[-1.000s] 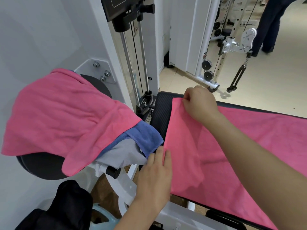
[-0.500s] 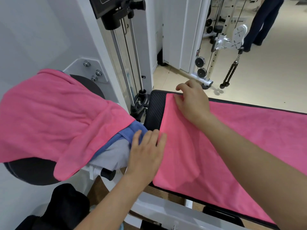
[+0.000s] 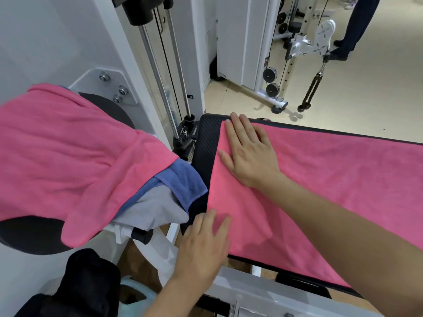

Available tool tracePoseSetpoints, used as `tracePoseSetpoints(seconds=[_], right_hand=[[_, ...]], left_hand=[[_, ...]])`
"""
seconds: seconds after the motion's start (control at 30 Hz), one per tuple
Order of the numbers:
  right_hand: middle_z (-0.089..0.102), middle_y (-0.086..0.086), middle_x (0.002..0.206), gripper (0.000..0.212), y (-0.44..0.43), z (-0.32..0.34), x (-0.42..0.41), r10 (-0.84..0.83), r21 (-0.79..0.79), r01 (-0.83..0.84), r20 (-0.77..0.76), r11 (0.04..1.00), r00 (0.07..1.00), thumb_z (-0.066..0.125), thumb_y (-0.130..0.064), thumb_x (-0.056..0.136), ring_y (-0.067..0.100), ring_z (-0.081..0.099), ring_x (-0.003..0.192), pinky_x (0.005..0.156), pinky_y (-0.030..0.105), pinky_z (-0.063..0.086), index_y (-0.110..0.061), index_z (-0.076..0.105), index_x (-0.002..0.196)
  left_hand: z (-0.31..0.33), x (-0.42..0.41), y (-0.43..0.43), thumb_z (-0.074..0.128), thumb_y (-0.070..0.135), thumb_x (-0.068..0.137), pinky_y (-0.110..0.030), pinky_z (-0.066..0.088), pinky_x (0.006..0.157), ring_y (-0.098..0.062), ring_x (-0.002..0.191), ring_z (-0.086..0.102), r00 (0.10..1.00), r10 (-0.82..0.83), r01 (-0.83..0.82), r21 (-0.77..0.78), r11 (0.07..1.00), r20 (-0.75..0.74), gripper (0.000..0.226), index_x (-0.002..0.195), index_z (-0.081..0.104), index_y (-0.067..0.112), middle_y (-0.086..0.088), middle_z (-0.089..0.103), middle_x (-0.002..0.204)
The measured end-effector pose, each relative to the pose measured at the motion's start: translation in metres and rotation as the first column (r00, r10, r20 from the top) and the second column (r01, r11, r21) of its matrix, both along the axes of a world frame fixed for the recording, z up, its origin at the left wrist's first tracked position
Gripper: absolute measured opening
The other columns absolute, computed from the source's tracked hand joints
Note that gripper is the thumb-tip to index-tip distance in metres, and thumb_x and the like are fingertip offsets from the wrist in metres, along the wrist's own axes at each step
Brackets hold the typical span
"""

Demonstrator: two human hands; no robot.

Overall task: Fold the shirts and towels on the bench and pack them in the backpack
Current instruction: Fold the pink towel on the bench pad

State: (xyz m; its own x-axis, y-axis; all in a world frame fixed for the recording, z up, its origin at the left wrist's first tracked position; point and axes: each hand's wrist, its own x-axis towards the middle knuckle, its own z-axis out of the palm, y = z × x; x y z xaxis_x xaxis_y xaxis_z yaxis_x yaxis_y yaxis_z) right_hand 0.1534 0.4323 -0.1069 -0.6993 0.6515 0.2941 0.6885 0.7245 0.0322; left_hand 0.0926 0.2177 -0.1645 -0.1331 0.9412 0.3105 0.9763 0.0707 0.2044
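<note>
1. Right hand (image 3: 249, 154) is flat on the far left corner of the pink towel (image 3: 332, 184), fingers straight and spread, palm pressing the cloth down. It grips nothing.
2. Left hand (image 3: 203, 245) lies flat too, fingers straight, resting on the near left corner of the same towel where it reaches the edge of the bench (image 3: 204, 143). It pinches nothing either.
3. That towel is spread lengthwise along the black bench pad and runs out of view to the right. A soft ridge shows near its left end, and I see no clean fold in it yet.
4. My read on progress: early. This towel looks smoothed ready for folding, nothing folded is in sight, and nothing looks packed.
5. Still waiting is the heap on the round pad to the left, unfolded: a second pink towel (image 3: 68, 156) on top, a blue towel (image 3: 183, 179) under it and a grey garment (image 3: 151, 209), probably a shirt, beneath that.
6. The count: two pink towels, one blue towel, one grey garment, two hands at work.
7. A dark bundle (image 3: 87, 282) sits low on the left. It may be the backpack, but I cannot tell.
</note>
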Motion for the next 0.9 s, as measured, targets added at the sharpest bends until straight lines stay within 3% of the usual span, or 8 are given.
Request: tracePoseSetpoints(seconds=[0.13, 0.27, 0.33, 0.43, 0.53, 0.67, 0.77, 0.9], right_hand=[[0.007, 0.006, 0.163, 0.069, -0.002, 0.008, 0.001, 0.011, -0.085, -0.007, 0.045, 0.996, 0.999, 0.022, -0.054, 0.100, 0.021, 0.004, 0.150, 0.117, 0.041, 0.010, -0.014, 0.010, 0.155], [0.004, 0.003, 0.164, 0.063, -0.021, 0.042, 0.003, 0.023, -0.220, -0.054, -0.140, 0.974, 0.990, 0.036, -0.039, 0.100, 0.019, -0.002, 0.150, 0.121, 0.045, 0.008, -0.019, 0.011, 0.155], [0.027, 0.006, 0.158, 0.058, -0.048, 0.053, 0.014, -0.080, -0.277, -0.034, -0.388, 0.960, 0.918, 0.046, -0.022, 0.094, 0.023, 0.021, 0.146, 0.117, 0.043, 0.020, -0.017, 0.031, 0.150], [0.060, 0.008, 0.125, 0.047, -0.108, 0.039, 0.043, -0.245, -0.461, -0.107, -0.638, 0.881, 0.730, 0.049, -0.013, 0.083, 0.025, 0.054, 0.113, 0.097, 0.043, 0.045, -0.011, 0.055, 0.130], [0.055, 0.005, 0.120, 0.058, -0.177, -0.004, 0.064, -0.191, -0.489, -0.094, -0.501, 0.867, 0.844, 0.059, -0.006, 0.075, 0.022, 0.054, 0.105, 0.086, 0.037, 0.051, -0.018, 0.052, 0.132], [0.053, -0.002, 0.117, 0.073, -0.216, -0.046, 0.058, -0.108, -0.440, -0.042, -0.310, 0.897, 0.944, 0.077, -0.014, 0.061, 0.020, 0.058, 0.094, 0.066, 0.029, 0.049, -0.026, 0.047, 0.126], [0.058, -0.005, 0.094, 0.054, -0.201, -0.054, 0.042, -0.199, -0.377, 0.095, -0.245, 0.921, 0.949, 0.084, -0.026, 0.053, 0.018, 0.059, 0.076, 0.060, 0.028, 0.036, -0.025, 0.060, 0.101], [0.055, -0.004, 0.080, 0.026, -0.189, -0.066, 0.034, -0.225, -0.335, 0.122, -0.288, 0.934, 0.931, 0.081, -0.017, 0.061, 0.018, 0.051, 0.064, 0.056, 0.027, 0.029, -0.021, 0.062, 0.078]], left_hand=[[-0.010, -0.001, -0.027, 0.074, 0.024, 0.082, -0.025, 0.049, 0.062, -0.012, 0.076, 0.045, 0.936, 0.110, -0.097, -0.055, 0.994, 0.333, 0.055, 0.132, 0.051, 0.029, 0.004, 0.039, 0.103], [0.002, 0.005, -0.023, 0.069, 0.025, 0.088, -0.027, 0.051, 0.068, -0.006, 0.073, 0.054, 0.787, 0.327, -0.291, -0.153, 0.944, 0.522, 0.053, 0.136, 0.049, 0.029, 0.008, 0.046, 0.105], [0.009, 0.006, -0.024, 0.067, 0.026, 0.090, -0.026, 0.050, 0.069, -0.003, 0.072, 0.056, 0.724, 0.369, -0.294, -0.224, 0.929, 0.582, 0.048, 0.134, 0.048, 0.030, 0.009, 0.054, 0.096], [0.015, 0.004, -0.028, 0.069, 0.023, 0.088, -0.021, 0.047, 0.062, -0.003, 0.065, 0.057, 0.639, 0.413, -0.285, -0.298, 0.911, 0.650, 0.039, 0.122, 0.051, 0.025, 0.007, 0.060, 0.070], [0.020, 0.000, -0.028, 0.071, 0.027, 0.086, -0.020, 0.045, 0.061, -0.007, 0.066, 0.061, 0.444, 0.496, -0.323, -0.383, 0.865, 0.746, 0.027, 0.108, 0.054, 0.024, 0.002, 0.065, 0.069], [0.033, 0.001, -0.026, 0.071, 0.024, 0.086, -0.041, 0.054, 0.076, -0.018, 0.068, 0.066, 0.283, 0.469, -0.293, -0.390, 0.873, 0.837, 0.023, 0.099, 0.053, 0.028, 0.002, 0.066, 0.063], [0.044, 0.000, -0.022, 0.063, 0.016, 0.089, -0.042, 0.055, 0.080, -0.015, 0.074, 0.067, 0.353, 0.476, -0.240, -0.414, 0.878, 0.805, 0.025, 0.109, 0.053, 0.026, 0.005, 0.068, 0.066], [0.075, -0.008, -0.008, 0.052, 0.018, 0.092, -0.027, 0.052, 0.076, -0.003, 0.079, 0.061, 0.769, 0.373, -0.129, -0.446, 0.886, 0.519, 0.021, 0.107, 0.055, 0.031, 0.010, 0.067, 0.083]])
